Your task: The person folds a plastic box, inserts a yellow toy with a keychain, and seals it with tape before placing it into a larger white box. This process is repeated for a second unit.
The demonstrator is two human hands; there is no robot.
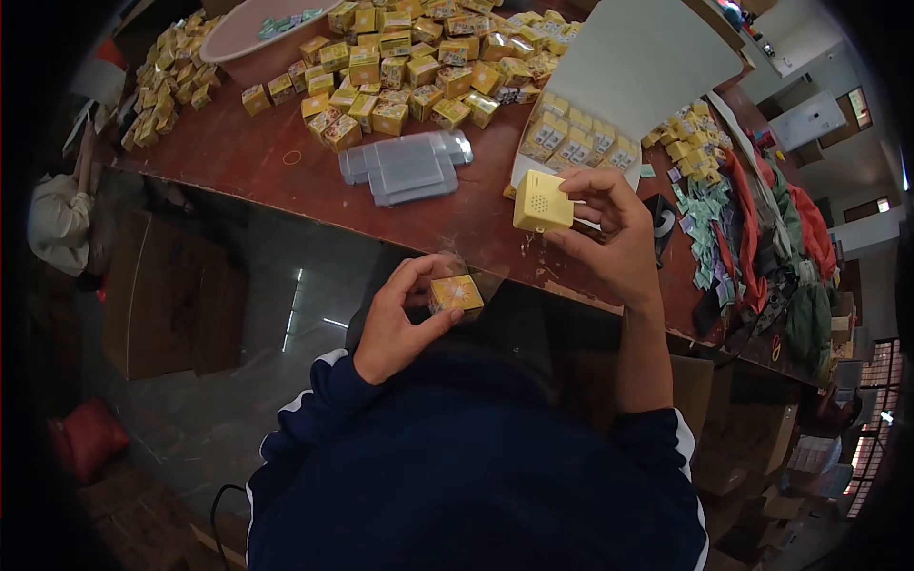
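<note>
Between the thumb and fingers of my left hand (403, 317) is a small printed yellow box (456, 293), held just off the table's front edge. My right hand (609, 226) grips a pale yellow plastic device (543, 202) with a grid of small holes on its face, above the table near the white carton. Flattened clear plastic packaging (409, 168) lies on the red table (257, 186), beyond my left hand. Behind my right hand, an open white carton (628, 76) contains rows of small yellow boxes (577, 136).
Many yellow boxes (419, 71) are heaped at the back beside a pink basin (249, 48). Yellow pieces (690, 138), green and purple slips (706, 224) and red cloth (745, 228) lie at the right. Another person (65, 219) is at the far left.
</note>
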